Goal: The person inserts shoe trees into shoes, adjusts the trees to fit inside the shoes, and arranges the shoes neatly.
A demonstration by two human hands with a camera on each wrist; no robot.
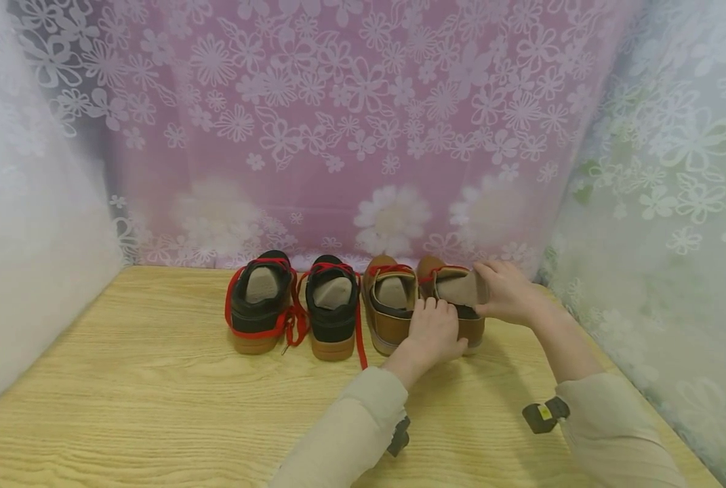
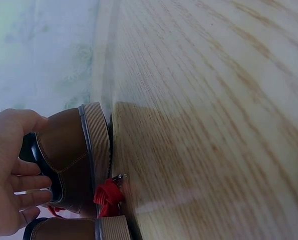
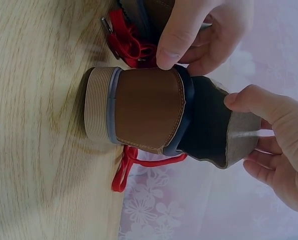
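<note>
At the right end of a row of shoes stands a brown shoe (image 1: 474,329) with red laces and a dark lining. My left hand (image 1: 432,332) holds it by the heel collar; in the right wrist view, that thumb lies against the brown leather. My right hand (image 1: 509,295) pinches a beige shoe insert (image 3: 242,142) between thumb and fingers, and the insert sticks up out of the shoe's opening. Its lower part is hidden inside. Just to the left is the matching brown shoe (image 1: 390,331), with its own beige insert (image 1: 392,293).
Two black shoes with red laces, one at far left (image 1: 255,313) and one beside it (image 1: 333,325), stand on the wood-grain table (image 1: 155,407). Several laces hang between the shoes. A pink flowered curtain (image 1: 338,135) hangs behind, with pale sheets at both sides.
</note>
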